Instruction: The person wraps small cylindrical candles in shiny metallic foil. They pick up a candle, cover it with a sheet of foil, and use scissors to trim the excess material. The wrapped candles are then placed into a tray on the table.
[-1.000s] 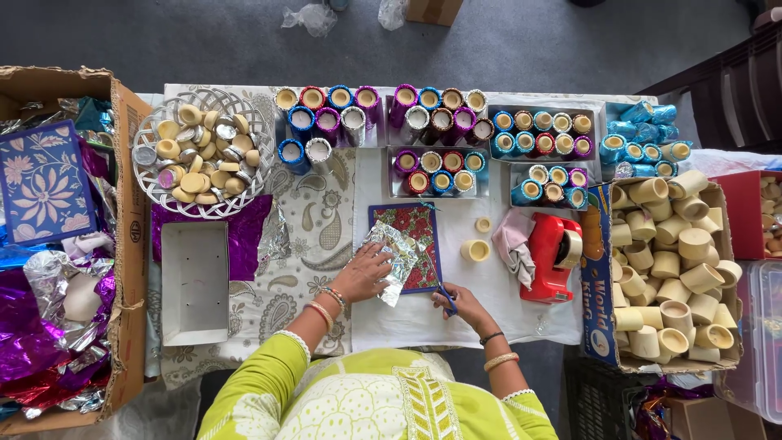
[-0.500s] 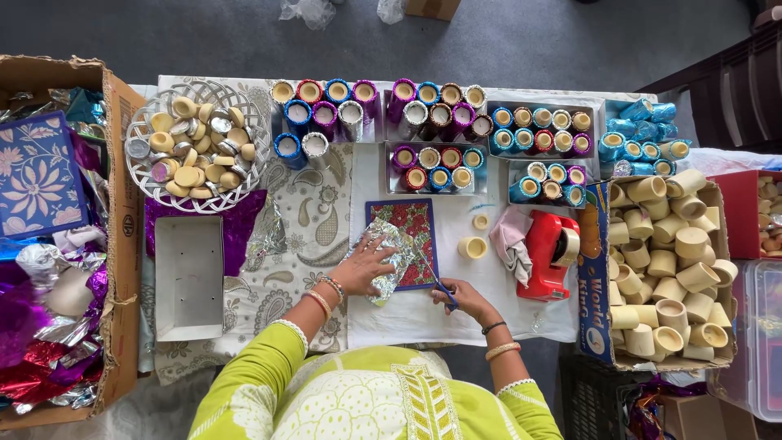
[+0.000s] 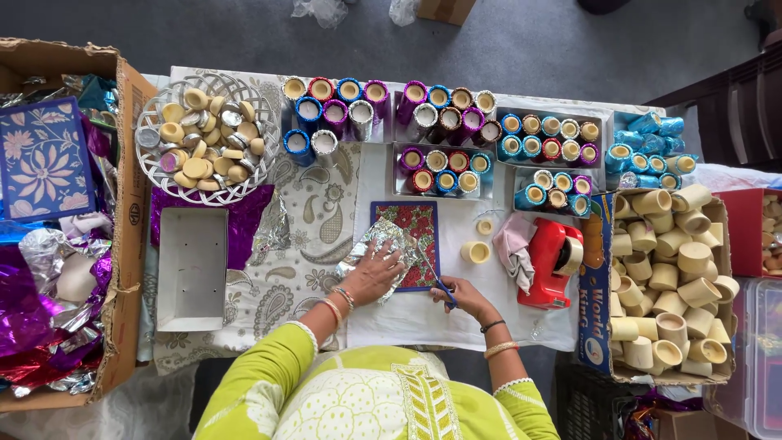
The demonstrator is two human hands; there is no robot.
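Silver foil sheet [image 3: 383, 251] lies crumpled over the left edge of a red patterned board with a blue border [image 3: 417, 244], near the middle of the white-covered table [image 3: 505, 305]. Left hand [image 3: 372, 275] rests flat on the foil, fingers spread, pressing it down. Right hand [image 3: 460, 295] is closed around a thin blue-handled tool [image 3: 434, 277], whose tip lies at the foil's right edge on the board. One cream cup [image 3: 475, 252] stands just right of the board, a smaller one [image 3: 485, 226] beyond it. A red tape dispenser [image 3: 552, 262] sits further right, beside a cardboard box of cream cups [image 3: 672, 277]. Foil-wrapped cups in blue, purple and red [image 3: 444, 159] fill trays at the far side. A white wire basket of cream discs [image 3: 204, 134] stands far left.
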